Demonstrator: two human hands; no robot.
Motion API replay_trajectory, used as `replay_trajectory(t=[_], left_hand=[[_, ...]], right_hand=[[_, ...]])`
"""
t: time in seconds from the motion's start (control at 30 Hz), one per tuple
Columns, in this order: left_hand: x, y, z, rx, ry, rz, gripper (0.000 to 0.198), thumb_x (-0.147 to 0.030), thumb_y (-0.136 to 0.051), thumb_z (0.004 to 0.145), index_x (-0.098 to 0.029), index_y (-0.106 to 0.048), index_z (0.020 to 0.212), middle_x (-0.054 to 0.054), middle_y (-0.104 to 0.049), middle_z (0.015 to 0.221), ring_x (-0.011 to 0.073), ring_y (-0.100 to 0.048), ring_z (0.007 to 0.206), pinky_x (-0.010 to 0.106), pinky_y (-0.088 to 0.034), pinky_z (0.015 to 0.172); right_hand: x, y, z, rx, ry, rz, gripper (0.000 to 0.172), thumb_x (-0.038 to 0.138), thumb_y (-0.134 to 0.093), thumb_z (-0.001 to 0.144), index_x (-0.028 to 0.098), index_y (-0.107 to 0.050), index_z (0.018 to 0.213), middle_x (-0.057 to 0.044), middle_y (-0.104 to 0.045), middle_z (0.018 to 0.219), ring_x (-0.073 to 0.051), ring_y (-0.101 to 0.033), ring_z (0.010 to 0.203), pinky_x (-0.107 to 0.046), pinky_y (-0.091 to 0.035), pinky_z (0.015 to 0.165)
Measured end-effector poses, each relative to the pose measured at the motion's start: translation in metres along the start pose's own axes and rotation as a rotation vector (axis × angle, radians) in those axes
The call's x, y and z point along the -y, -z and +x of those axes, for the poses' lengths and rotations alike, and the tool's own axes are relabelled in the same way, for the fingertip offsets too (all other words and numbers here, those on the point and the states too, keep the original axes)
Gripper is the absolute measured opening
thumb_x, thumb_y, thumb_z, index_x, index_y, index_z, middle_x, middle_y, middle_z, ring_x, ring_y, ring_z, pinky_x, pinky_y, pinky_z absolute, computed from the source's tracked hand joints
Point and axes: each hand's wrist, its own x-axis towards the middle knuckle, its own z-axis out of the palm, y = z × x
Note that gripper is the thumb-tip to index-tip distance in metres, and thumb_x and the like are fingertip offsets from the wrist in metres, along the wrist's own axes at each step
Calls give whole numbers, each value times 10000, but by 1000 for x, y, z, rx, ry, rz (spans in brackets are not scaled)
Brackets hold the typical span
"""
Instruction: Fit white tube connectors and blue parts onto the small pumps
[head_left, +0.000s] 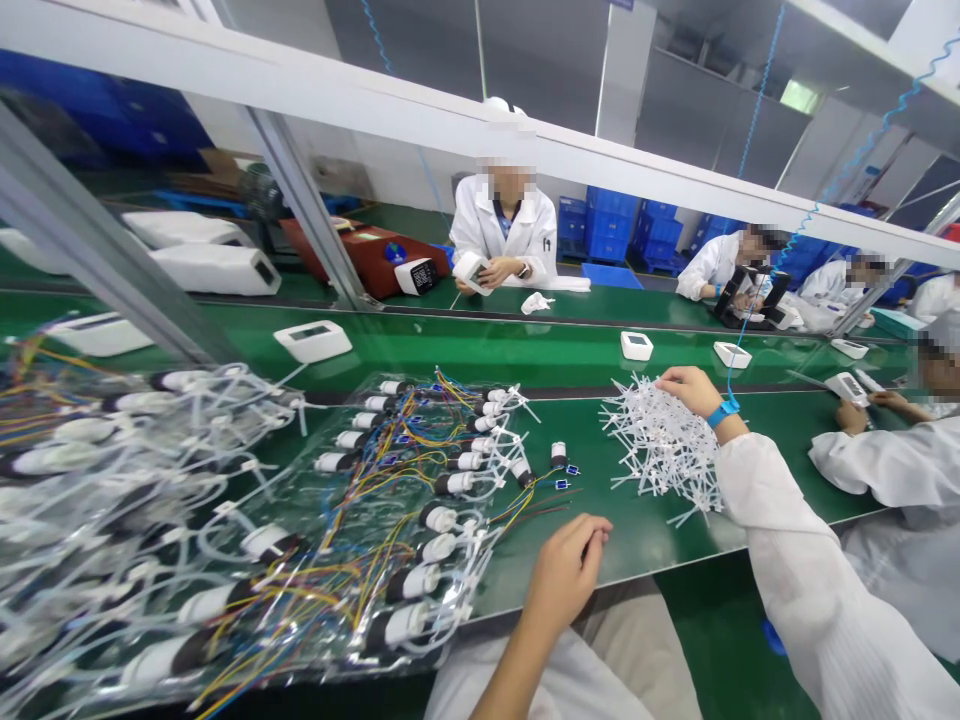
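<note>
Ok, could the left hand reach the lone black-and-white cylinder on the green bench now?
Probably yes: the left hand is close by, with only small blue parts and thin wires between it and the cylinder.

So the right arm's in a loose white sleeve (795,560), kinda wrinkly with faint fine lines in the fabric. There's a bright blue strap (722,411) around that wrist, with a coiled blue cord (810,215) running off it. Left forearm (521,630) is bare. Down at the lap, more white cloth (570,685) and what look like beige pants (645,645), though they're partly covered.
</note>
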Motion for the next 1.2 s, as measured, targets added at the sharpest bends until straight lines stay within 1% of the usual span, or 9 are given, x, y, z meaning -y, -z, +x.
replay_trajectory(t=[0.13,0.27,0.43,0.53,0.7,0.83,1.0,1.1,1.2], left_hand=[[0,0,0,2,-3,-2,296,-205,-472,1095,-242,-763,1058,31,-797,928,195,-777,878,286,-572,789],[1,0,0,12,0,2,312,-223,-454,1107,-234,-763,1066,44,-798,935,201,-775,882,299,-577,805],[1,0,-1,22,12,8,306,-211,-459,1103,-236,-763,1077,41,-800,944,204,-773,897,306,-572,819],[-1,0,-1,29,13,19,299,-190,-469,1093,-238,-764,1076,41,-806,957,204,-771,912,306,-566,825],[-4,-1,-1,28,15,22,278,-150,-498,1069,-235,-763,1073,39,-808,962,200,-770,909,299,-562,828],[-6,0,-2,30,28,8,282,-138,-499,1069,-227,-766,1066,41,-802,961,196,-763,911,300,-562,837],[-5,-2,-1,-20,54,11,273,-165,-484,1097,-225,-751,1093,60,-786,998,215,-747,962,335,-578,875],[-1,-4,0,-106,60,77,256,-159,-493,1087,-227,-725,1168,100,-767,1164,253,-724,1134,405,-592,1008],[5,-7,0,-173,72,162,272,-148,-548,1056,-228,-702,1265,146,-693,1384,305,-646,1352,513,-557,1155]], right_hand=[[-1,12,-2,-130,-12,155,393,593,-777,858,201,-805,841,-34,-754,734,-229,-671,735,-352,-544,741],[4,21,-5,-235,-19,298,407,604,-783,877,199,-805,917,-61,-791,849,-225,-693,783,-342,-569,736],[30,20,-17,-234,5,481,375,593,-829,872,222,-799,914,-84,-830,994,-225,-720,853,-339,-602,753],[53,0,-26,-141,24,583,373,589,-882,846,228,-808,898,-92,-836,994,-234,-713,838,-353,-603,730],[80,-71,-28,52,-97,631,378,577,-914,766,220,-803,819,-66,-806,875,-218,-695,782,-336,-587,689],[85,-114,-22,39,-127,626,462,658,-901,708,220,-760,748,-45,-759,797,-224,-684,787,-358,-602,727],[92,-114,-48,-69,-57,583,403,633,-845,819,235,-786,844,-48,-779,914,-258,-687,904,-386,-580,847],[94,-113,-87,-116,-39,557,344,579,-788,924,241,-772,863,-22,-728,816,-240,-659,809,-364,-550,788],[85,-125,-135,-156,-123,642,344,580,-771,971,249,-759,880,-7,-686,773,-215,-607,715,-340,-506,699]])
